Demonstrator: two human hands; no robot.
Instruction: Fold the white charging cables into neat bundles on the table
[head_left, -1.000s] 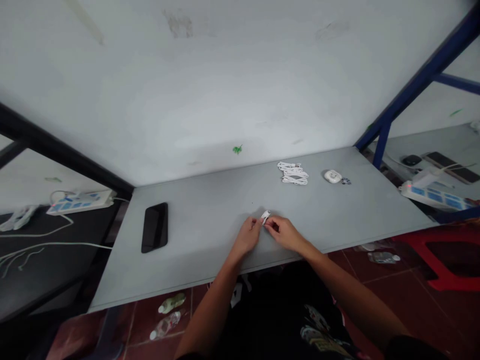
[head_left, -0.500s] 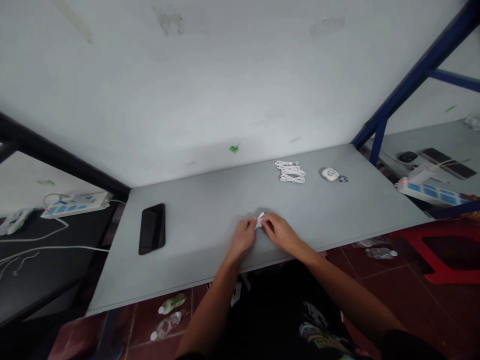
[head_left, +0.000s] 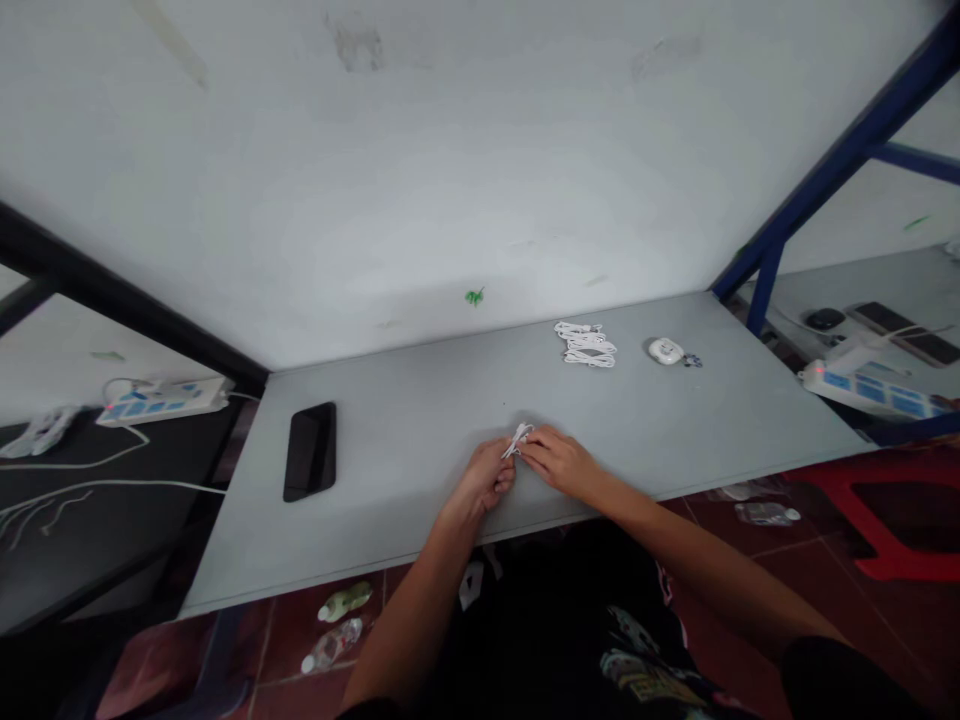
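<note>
My left hand (head_left: 487,477) and my right hand (head_left: 559,461) meet over the front middle of a grey table (head_left: 420,520). Both pinch a small white bundle of cable (head_left: 519,438) held between their fingertips. The fingers of each hand are curled together around it. Farther back on the table lies a pile of coiled white cables (head_left: 586,345), and beside it a small white round case (head_left: 666,351) with a dark bit next to it.
A black phone (head_left: 309,451) lies face up at the table's left. A power strip (head_left: 161,399) with cords sits on the dark bench to the left, another power strip (head_left: 870,388) on the right bench. Blue frame posts (head_left: 765,285) rise at right. Plastic bottles (head_left: 337,625) lie on the floor.
My hands have drawn slightly toward me and closer together, and the white cable bundle now sticks up between the fingertips. The rest of the table is unchanged.
</note>
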